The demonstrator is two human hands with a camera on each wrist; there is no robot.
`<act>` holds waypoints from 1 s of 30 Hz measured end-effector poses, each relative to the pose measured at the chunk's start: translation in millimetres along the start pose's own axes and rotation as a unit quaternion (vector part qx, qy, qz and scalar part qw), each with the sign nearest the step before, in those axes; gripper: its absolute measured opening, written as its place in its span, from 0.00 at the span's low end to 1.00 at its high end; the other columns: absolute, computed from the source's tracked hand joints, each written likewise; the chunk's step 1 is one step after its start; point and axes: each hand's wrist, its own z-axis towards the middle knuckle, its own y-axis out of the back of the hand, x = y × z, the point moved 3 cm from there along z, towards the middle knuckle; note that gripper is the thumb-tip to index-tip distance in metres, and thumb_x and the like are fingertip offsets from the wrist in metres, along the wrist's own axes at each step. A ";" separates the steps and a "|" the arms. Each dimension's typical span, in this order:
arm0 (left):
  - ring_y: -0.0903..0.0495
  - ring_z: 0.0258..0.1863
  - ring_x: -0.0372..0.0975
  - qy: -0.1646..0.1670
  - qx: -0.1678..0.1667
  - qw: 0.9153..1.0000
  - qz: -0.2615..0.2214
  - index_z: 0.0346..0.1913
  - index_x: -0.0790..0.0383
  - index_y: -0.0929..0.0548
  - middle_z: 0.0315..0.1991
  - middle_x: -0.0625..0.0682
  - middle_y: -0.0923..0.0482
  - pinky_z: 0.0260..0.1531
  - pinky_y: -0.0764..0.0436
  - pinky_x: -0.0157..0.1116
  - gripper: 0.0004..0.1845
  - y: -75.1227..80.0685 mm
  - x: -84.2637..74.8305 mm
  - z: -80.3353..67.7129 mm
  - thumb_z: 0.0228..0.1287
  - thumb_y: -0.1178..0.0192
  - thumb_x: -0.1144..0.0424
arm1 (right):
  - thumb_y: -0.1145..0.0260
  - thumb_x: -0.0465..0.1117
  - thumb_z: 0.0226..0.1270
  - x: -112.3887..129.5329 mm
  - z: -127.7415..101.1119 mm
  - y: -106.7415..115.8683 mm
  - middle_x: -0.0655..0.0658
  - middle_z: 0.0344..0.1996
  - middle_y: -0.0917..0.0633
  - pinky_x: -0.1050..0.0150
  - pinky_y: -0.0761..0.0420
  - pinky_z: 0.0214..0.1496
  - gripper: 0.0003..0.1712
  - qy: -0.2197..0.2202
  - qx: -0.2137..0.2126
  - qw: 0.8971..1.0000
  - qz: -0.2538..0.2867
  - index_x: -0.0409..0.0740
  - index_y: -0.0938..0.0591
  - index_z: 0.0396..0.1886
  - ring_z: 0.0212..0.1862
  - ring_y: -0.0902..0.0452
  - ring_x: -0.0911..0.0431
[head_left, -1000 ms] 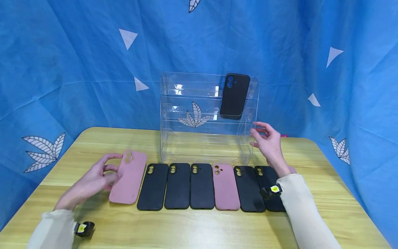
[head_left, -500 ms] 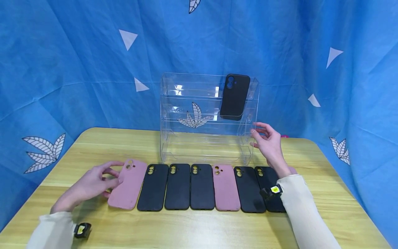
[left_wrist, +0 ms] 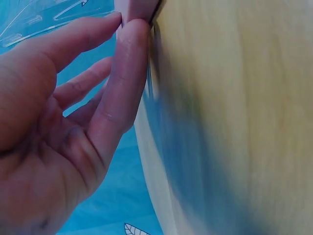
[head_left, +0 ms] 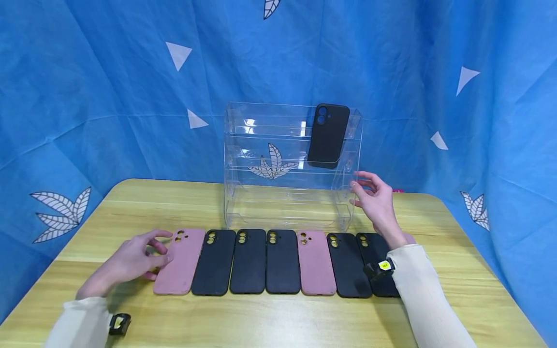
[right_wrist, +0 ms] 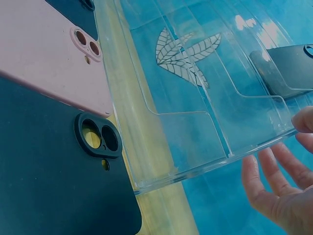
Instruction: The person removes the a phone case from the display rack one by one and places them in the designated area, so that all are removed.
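A pink phone case (head_left: 179,263) lies flat at the left end of a row of cases on the wooden table (head_left: 261,321). My left hand (head_left: 158,249) is at its left edge, and in the left wrist view the thumb and a finger of that hand (left_wrist: 128,22) pinch the case's corner (left_wrist: 139,7). My right hand (head_left: 363,188) hovers with relaxed fingers beside the right wall of a clear acrylic tiered rack (head_left: 270,193) and holds nothing. A black case (head_left: 328,135) stands upright in the rack's top tier, also visible in the right wrist view (right_wrist: 286,68).
The row continues with black cases (head_left: 248,261), a second pink case (head_left: 315,263) and more black cases (head_left: 348,266), the last partly under my right wrist. A blue cloth backdrop (head_left: 109,96) hangs behind the table. Bare wood lies in front of the row.
The pink case, lifted and tilted a second ago, has been lowered flat and lined up with the row. My left hand moved with it. The right hand stayed put.
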 end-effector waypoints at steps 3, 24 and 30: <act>0.18 0.33 0.42 0.000 -0.004 1.000 0.008 0.69 0.66 0.29 0.47 0.59 0.21 0.26 0.13 0.38 0.31 -0.5 0.0 0.9 0.65 0.32 0.64 | 0.39 0.47 0.78 -0.1 -0.1 0.2 0.49 0.53 0.20 0.67 0.11 0.42 0.26 0.002 0.000 1.000 0.000 0.41 0.26 0.70 0.47 0.19 0.65; 0.15 0.40 0.40 -0.058 -0.047 0.997 0.005 0.70 0.61 0.27 0.56 0.61 0.19 0.33 0.14 0.35 0.29 10.0 -12.5 3.9 0.72 0.36 0.53 | 0.39 0.48 0.78 -1.0 0.7 0.2 0.48 0.54 0.20 0.68 0.11 0.42 0.27 0.003 0.000 1.000 0.001 0.41 0.26 0.69 0.48 0.19 0.62; 0.15 0.45 0.40 -0.091 -0.089 0.992 0.015 0.67 0.57 0.24 0.54 0.56 0.18 0.35 0.16 0.33 0.26 10.4 -28.7 7.7 0.71 0.36 0.51 | 0.39 0.48 0.78 -0.9 0.5 -0.2 0.45 0.55 0.20 0.66 0.11 0.43 0.26 -0.001 0.000 1.000 -0.001 0.42 0.26 0.70 0.50 0.19 0.59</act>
